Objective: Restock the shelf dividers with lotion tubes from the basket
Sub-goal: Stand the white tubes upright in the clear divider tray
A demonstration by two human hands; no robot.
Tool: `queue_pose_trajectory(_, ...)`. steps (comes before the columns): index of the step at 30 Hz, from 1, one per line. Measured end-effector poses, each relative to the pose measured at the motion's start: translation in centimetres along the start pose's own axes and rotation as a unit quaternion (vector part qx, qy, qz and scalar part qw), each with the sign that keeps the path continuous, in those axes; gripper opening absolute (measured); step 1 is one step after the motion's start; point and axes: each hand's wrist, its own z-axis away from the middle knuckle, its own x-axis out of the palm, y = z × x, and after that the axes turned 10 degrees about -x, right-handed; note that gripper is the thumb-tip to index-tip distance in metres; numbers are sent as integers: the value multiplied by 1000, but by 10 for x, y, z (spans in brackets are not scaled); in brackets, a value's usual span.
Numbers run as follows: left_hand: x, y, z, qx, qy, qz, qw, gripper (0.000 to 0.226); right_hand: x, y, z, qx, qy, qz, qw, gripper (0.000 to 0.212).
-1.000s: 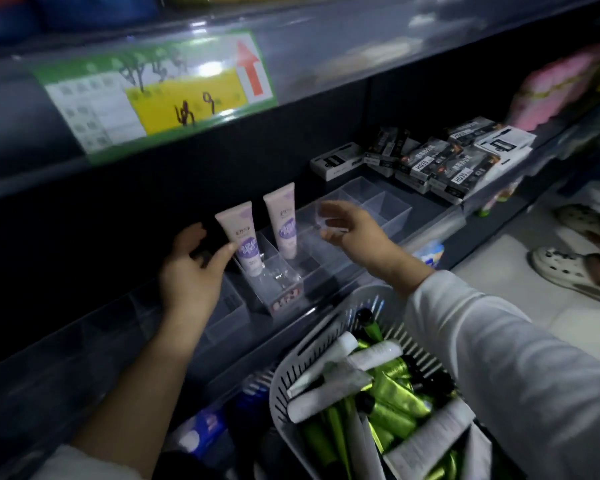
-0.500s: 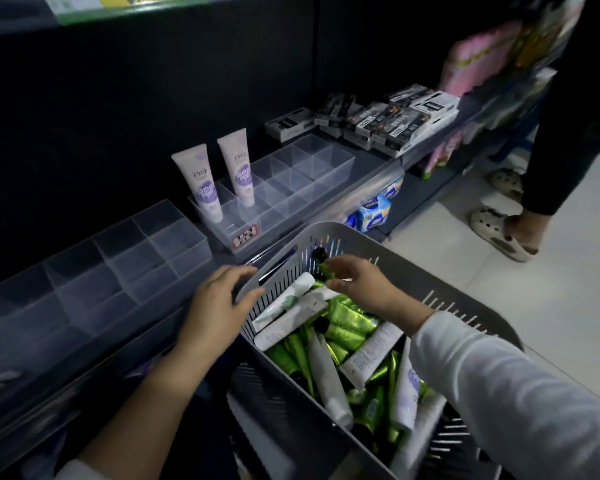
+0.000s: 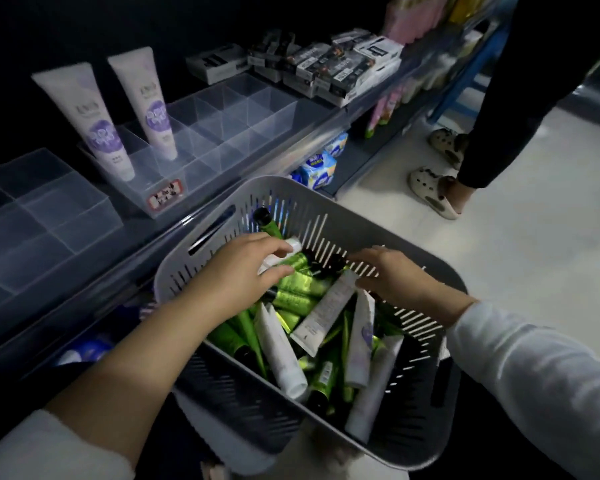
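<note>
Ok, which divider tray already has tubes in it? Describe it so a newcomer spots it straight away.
On the shelf behind the grey basket sits a row of clear divider trays. Take the middle tray: it alone holds two white-and-purple tubes standing cap down, and carries a red-edged label on its front.

I see a grey slotted basket [image 3: 343, 220] with green tubes [image 3: 297, 284] and white tubes [image 3: 279, 351]; purple-labelled pale tubes [image 3: 99, 126] in clear dividers [image 3: 250, 109]; black-and-white boxes [image 3: 329, 69].

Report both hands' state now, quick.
Left hand: pinching a white plastic lotion tube in the grey slotted basket.
Right hand: inside the basket; grip cannot be told.
</note>
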Motion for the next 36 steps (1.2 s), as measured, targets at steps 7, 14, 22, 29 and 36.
queue_pose_trajectory(7, 27, 25, -20, 27, -59, -11, 998, 35, 9, 24, 21, 45, -62, 34, 996, 49)
queue_pose_trajectory(14, 27, 13, -23, 13, -76, -20, 997, 36, 24, 39, 6, 128, -159, -11, 979, 44)
queue_pose_trajectory(22, 28, 2, -32, -18, -83, -24, 996, 36, 19, 25, -1, 79, -207, -22, 975, 28)
queue_pose_trajectory(29, 39, 18, -31, -44, -158, 35, 986, 61, -17, -6, 7, 15, -28, -218, 975, 13)
queue_pose_trajectory(36, 40, 34, -22, -101, -246, 166, 950, 44, -30, -27, -2, 70, 196, -545, 812, 15)
